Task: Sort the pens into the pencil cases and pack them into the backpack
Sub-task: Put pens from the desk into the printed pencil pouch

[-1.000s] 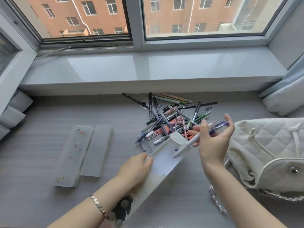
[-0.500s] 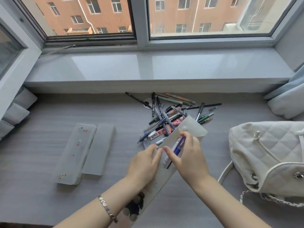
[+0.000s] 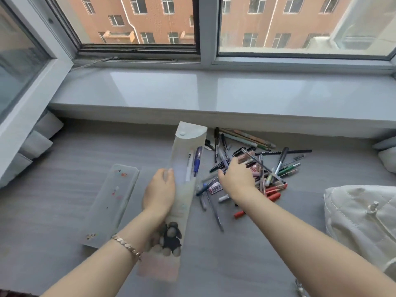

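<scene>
While the left hand (image 3: 159, 191) grips a frosted pencil case (image 3: 182, 211) by its left edge, fingers curled round it, the case stands raised off the bench (image 3: 53, 200) with its rounded flap lifted open at the far end. Inside it lie a white pen (image 3: 189, 168) and a blue pen (image 3: 197, 160), side by side (both show through the wall). The right hand (image 3: 234, 179) is palm down on the near left part of the pile of pens (image 3: 267, 166), its fingers bent among them; I cannot tell whether they hold one. A second pencil case (image 3: 111, 202) lies flat on the bench just left of the left hand. The white quilted backpack (image 3: 360, 219) sits at the right edge, well apart from the pile. A bracelet (image 3: 126, 246) circles the left wrist.
</scene>
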Available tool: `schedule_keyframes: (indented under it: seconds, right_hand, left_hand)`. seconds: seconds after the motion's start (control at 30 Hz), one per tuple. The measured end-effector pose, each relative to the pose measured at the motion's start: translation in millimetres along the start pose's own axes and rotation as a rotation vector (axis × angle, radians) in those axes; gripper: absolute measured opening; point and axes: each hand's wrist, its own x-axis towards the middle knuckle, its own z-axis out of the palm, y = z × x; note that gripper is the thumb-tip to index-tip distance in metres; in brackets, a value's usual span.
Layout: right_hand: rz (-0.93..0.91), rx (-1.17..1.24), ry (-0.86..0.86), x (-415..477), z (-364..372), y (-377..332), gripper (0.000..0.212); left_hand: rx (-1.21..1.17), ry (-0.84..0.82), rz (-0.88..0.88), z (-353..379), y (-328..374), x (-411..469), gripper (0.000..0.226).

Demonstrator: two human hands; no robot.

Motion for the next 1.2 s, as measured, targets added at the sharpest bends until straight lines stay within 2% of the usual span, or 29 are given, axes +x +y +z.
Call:
schedule_keyframes:
  seconds: [0.1, 0.23, 0.37, 0.47, 0.57, 0.67, 0.73, 0.87, 0.97, 1.07, 1.2]
  right_hand:
    - [0.040, -0.084, 0.019, 12, 17, -14, 0.041]
    - [0.084, -0.075, -0.021, 21, 26, -10, 0.038]
    - [0.026, -0.053, 0.016, 16, 22, 3, 0.028]
    - [-0.023, 0.032, -0.027, 10, 15, 10, 0.023]
    - [-0.046, 0.268, -0.048, 2, 1, 19, 0.026]
    - [-0.164, 0.599, 0.111, -18, -21, 32, 0.011]
    - [-0.273, 0.729, 0.259, -37, -31, 45, 0.016]
    - [-0.500, 0.797, 0.475, -64, -18, 77, 0.022]
    - [-0.575, 0.926, 0.563, -73, 5, 91, 0.025]
    - [-0.570, 0.966, 0.582, -80, 28, 97, 0.023]
    - [-0.478, 1.019, 0.488, -89, 49, 104, 0.028]
  left_hand:
    - [-0.002, 0.002, -0.013, -3, -7, 6, 0.036]
    - [0.017, -0.034, -0.026, -4, -19, 8, 0.032]
    - [0.061, -0.051, -0.031, 0, -23, 11, 0.033]
    - [0.064, -0.061, -0.029, 4, -22, 10, 0.033]
    - [0.052, -0.064, -0.018, 5, -23, 7, 0.030]
    - [0.050, -0.060, -0.001, 4, -25, 0, 0.033]
    - [0.049, -0.063, 0.009, 6, -25, -6, 0.033]
    - [0.047, -0.073, 0.018, 13, -26, -17, 0.029]
    - [0.027, -0.071, 0.035, 17, -27, -26, 0.029]
    - [0.046, -0.068, 0.042, 19, -30, -32, 0.030]
    - [0.082, -0.064, 0.024, 22, -34, -37, 0.030]
